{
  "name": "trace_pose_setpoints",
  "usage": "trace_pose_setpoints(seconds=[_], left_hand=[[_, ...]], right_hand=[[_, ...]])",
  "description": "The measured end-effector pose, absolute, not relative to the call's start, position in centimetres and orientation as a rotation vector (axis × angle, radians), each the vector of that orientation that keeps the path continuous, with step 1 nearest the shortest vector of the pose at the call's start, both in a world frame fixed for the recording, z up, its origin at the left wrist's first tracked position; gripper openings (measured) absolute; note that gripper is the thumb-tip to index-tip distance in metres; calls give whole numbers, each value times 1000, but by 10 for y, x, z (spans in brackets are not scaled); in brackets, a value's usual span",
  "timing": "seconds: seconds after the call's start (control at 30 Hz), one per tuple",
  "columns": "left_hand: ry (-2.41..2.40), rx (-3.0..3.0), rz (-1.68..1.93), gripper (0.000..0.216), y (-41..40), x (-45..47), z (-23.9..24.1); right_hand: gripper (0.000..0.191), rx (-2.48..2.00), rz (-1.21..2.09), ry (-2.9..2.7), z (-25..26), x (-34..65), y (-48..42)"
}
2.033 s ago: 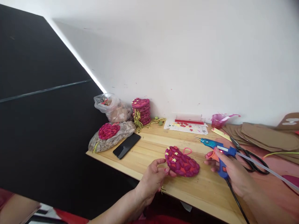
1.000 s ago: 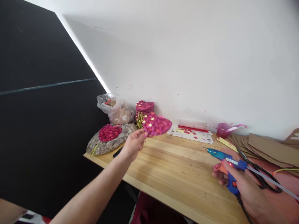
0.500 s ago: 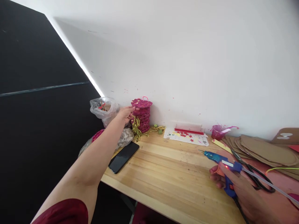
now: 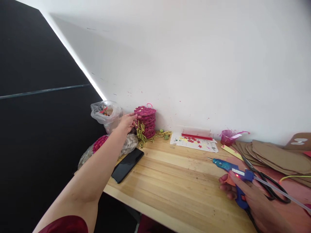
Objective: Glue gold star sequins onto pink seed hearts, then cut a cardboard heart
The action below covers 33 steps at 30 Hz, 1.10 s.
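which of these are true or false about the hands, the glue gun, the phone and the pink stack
1. The left hand touches the stack of pink pieces by the wall. True.
2. The right hand holds the scissors. False: it holds the blue glue gun; the scissors lie on the table beside it.
3. The phone lies flat on the wooden table. True.
4. The glue gun's light is off. False: a red light glows on it.
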<state>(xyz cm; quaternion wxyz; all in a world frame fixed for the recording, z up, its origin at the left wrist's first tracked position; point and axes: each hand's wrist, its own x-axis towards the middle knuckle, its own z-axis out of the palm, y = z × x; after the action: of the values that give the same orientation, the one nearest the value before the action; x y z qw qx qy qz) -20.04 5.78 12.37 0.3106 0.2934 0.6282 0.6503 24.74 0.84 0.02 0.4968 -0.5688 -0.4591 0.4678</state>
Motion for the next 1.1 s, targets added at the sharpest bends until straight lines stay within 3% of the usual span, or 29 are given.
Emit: trace_pose_setpoints(seconds=[0.33, 0.57, 0.63, 1.1], left_hand=[[2054, 957, 1699, 39, 57, -199, 111], [2477, 1242, 1594, 100, 61, -192, 109], [2550, 1303, 1541, 109, 63, -184, 108], [2792, 1154, 1524, 107, 82, -157, 97]], right_hand=[[26, -1322, 1204, -1147, 1, 250, 11], [24, -1342, 1144, -1153, 4, 249, 9], [25, -1368, 1092, -1149, 6, 248, 5], [28, -1349, 1080, -1174, 33, 234, -15]])
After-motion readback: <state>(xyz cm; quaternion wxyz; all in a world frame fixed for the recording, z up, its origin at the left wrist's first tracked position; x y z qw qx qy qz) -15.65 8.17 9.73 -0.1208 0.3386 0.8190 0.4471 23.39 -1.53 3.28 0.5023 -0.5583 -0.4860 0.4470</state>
